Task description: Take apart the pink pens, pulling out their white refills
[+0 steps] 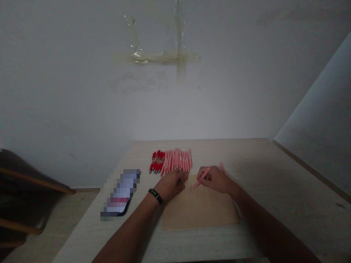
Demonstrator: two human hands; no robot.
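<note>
The right hand (218,179) is gripping a pink pen (203,177) between thumb and fingers in a narrow, closed hold. The pen is slanting, with its lower end pointing down and to the left, at the upper part of a brown sheet (200,212); whether the tip is touching the surface cannot be determined. Faint marks (191,189) are showing on the sheet near that end.

The left hand (171,185) is resting at the upper left edge of the sheet with its fingers bent; whether it is gripping anything cannot be determined. A black wristband (155,196) is encircling the left wrist.

Just beyond the left hand, a row of pink pens (179,160) is lying side by side. Red pieces (157,160) are adjoining the row's left end. A separate pink item (222,167) is lying just beyond the right hand, partly hidden.

A phone (122,193) is lying left of the left forearm, its screen pixelated. The pale table (236,149) is supporting these items, and a wall (219,91) bearing yellowed tape (159,59) is standing behind it.
</note>
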